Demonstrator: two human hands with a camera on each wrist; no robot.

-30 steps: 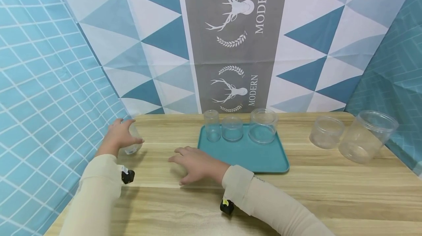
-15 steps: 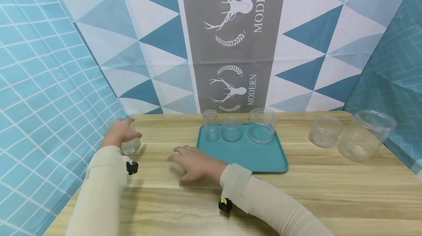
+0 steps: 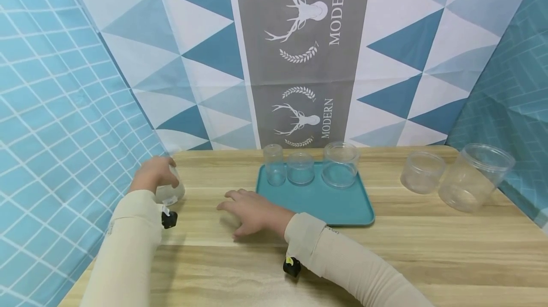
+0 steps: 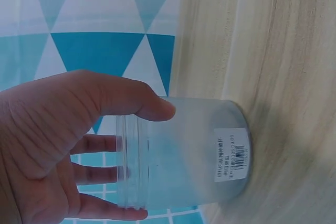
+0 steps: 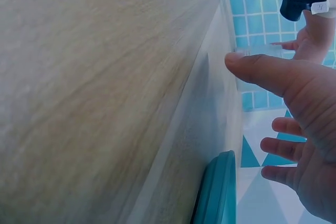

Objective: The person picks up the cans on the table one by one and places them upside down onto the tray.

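One clear cylindrical plastic jar [image 4: 184, 156] with a white label [image 4: 231, 155] stands near the wooden table [image 3: 222, 273]'s far-left corner, left hand [image 3: 153, 173] gripping its upper part, right hand [image 3: 253, 212] spread wide

From left at a pale wooden bench [image 3: 462, 259]: a clear cylindrical plastic jar [image 4: 184, 153] in a person's left hand [image 3: 155, 173], the right hand [image 3: 251, 212], a rectangular teal tray [image 3: 317, 203] with 3 clear round plastic canisters [image 3: 300, 170] along its back, and 2 clear cylindrical plastic tubs [image 3: 473, 181].
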